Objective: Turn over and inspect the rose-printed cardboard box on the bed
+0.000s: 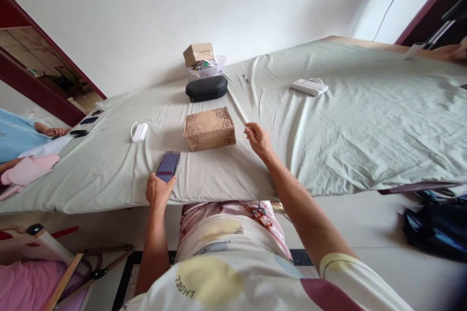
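Nearest me, my left hand (157,190) grips a phone (168,166) at the near edge of the sheet (365,131), fingers closed round its lower end. A little farther on, my right hand (258,140) hovers loosely open, fingers slightly curled and holding nothing. It is just right of the box (209,129) and not touching it. The box lies mid-sheet. To its left sits 1 small white gadget (139,131). Behind it lies a black case (206,88), then a clear tub (219,69) topped by a carton (198,53).

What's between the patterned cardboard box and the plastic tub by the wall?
In the head view, a black case lies between the box and the tub.
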`<state>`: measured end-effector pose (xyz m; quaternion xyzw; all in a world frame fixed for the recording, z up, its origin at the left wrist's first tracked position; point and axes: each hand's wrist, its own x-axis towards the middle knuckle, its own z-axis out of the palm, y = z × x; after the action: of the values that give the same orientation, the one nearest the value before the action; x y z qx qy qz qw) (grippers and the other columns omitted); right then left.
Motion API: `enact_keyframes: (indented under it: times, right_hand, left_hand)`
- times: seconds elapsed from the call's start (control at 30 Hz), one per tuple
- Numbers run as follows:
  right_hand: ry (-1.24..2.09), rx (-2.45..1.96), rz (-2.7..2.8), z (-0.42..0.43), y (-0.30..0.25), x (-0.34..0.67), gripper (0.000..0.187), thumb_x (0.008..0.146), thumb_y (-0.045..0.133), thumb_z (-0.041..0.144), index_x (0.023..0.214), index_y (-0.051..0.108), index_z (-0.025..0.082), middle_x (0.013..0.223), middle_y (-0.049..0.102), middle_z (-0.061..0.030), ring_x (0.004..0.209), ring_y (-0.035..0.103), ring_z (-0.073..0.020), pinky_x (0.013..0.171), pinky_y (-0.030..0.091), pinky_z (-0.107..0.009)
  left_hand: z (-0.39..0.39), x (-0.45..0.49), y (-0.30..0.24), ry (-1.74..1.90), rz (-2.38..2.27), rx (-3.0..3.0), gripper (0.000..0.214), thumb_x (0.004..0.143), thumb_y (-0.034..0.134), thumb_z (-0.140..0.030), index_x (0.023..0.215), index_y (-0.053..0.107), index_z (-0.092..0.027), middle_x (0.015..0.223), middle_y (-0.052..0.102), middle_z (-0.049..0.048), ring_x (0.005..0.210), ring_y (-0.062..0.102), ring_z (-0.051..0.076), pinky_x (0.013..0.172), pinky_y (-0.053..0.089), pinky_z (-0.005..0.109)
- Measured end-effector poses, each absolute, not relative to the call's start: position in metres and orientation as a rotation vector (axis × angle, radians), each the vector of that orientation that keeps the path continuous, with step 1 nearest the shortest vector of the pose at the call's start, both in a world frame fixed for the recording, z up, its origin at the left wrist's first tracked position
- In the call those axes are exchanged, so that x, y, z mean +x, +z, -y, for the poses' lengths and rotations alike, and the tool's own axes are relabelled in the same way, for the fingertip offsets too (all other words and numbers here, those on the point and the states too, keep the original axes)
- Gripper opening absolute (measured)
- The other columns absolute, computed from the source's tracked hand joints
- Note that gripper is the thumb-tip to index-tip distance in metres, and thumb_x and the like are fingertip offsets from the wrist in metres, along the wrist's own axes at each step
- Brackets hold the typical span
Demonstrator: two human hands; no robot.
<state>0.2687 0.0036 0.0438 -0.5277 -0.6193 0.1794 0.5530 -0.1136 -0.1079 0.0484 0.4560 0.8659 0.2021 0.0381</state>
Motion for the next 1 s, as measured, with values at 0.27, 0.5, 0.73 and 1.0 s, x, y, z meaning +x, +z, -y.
enact_keyframes:
  times: [0.27,0.5,0.73,1.0]
  right_hand:
    - [0.738,-1.109,1.389,0.029,0.037,0.246,0.045,0.093,0.058,0.065,0.109,0.067,0.024,0.086,0.074,-0.0027,0.071,0.070,-0.0176,0.077,0.062,-0.038]
    - [0.801,-1.128,1.461,0.033,0.030,0.241,0.045,0.091,0.061,0.066,0.105,0.069,0.023,0.083,0.073,-0.0031,0.072,0.071,-0.0185,0.074,0.061,-0.037]
    - [0.808,-1.111,1.455,0.032,0.029,0.241,0.039,0.090,0.066,0.060,0.102,0.070,0.023,0.082,0.072,-0.0020,0.069,0.068,-0.0166,0.073,0.060,-0.035]
    - [1.238,-0.949,1.614,0.045,0.041,0.244,0.049,0.089,0.072,0.064,0.112,0.072,0.021,0.084,0.076,-0.0032,0.065,0.065,-0.0134,0.065,0.054,-0.029]
  left_hand:
    - [0.151,-0.123,0.028,1.079,-1.919,0.984,0.074,0.077,0.081,-0.051,0.137,0.055,-0.017,0.108,0.075,0.0106,0.065,0.069,0.017,0.050,0.051,0.027]
    - [0.142,-0.116,0.040,1.265,-1.467,0.595,0.036,0.093,0.065,-0.053,0.081,0.064,-0.018,0.068,0.067,0.0028,0.050,0.060,0.012,0.042,0.046,0.023]
    - [0.138,-0.105,0.030,1.360,-1.359,0.606,0.048,0.067,0.091,-0.051,0.084,0.061,-0.017,0.067,0.069,-0.0001,0.045,0.061,0.012,0.039,0.035,0.019]
    - [0.154,-0.080,0.034,1.471,-1.126,0.852,0.055,0.071,0.088,-0.061,0.098,0.066,-0.019,0.095,0.077,0.0040,0.072,0.070,0.014,0.056,0.052,0.022]
